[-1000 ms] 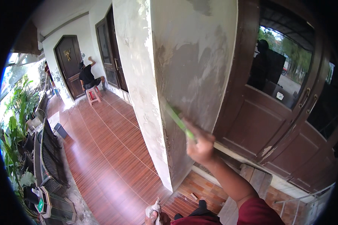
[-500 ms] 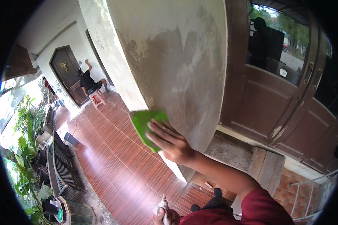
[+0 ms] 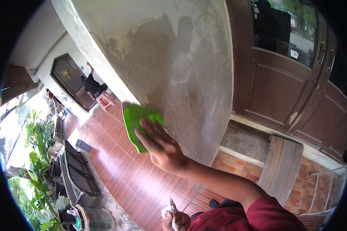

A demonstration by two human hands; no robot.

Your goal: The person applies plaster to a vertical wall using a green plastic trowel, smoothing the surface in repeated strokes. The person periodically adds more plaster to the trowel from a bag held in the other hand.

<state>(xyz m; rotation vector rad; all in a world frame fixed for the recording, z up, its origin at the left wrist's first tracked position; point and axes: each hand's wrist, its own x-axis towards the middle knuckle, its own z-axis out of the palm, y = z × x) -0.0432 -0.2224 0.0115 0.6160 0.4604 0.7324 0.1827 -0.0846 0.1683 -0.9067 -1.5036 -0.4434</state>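
Observation:
My right hand point(image 3: 166, 152) grips a bright green flat plastic spreader point(image 3: 133, 125), fingers spread over its face. The spreader's upper edge touches or nearly touches the lower left corner of a plastered pillar point(image 3: 150, 57). Its plaster is patchy, with dark damp-looking areas and lighter grey ones. Low in front of my body, my left hand point(image 3: 181, 221) is closed round a crumpled whitish bundle point(image 3: 172, 211) with a pointed, dirty tip. I cannot tell whether that bundle is cloth or plastic.
Brown double doors point(image 3: 277, 82) stand right of the pillar, above a wooden plank point(image 3: 281, 165) and a metal rack point(image 3: 327, 188). A person point(image 3: 92, 84) on a pink stool point(image 3: 104, 101) reaches up the far wall. Black metal railing point(image 3: 79, 173) and plants point(image 3: 38, 173) line the left.
My right hand and the green spreader have moved slightly left and up. The view has shifted, showing more brick-patterned floor by the doors. My left hand still holds the whitish bundle.

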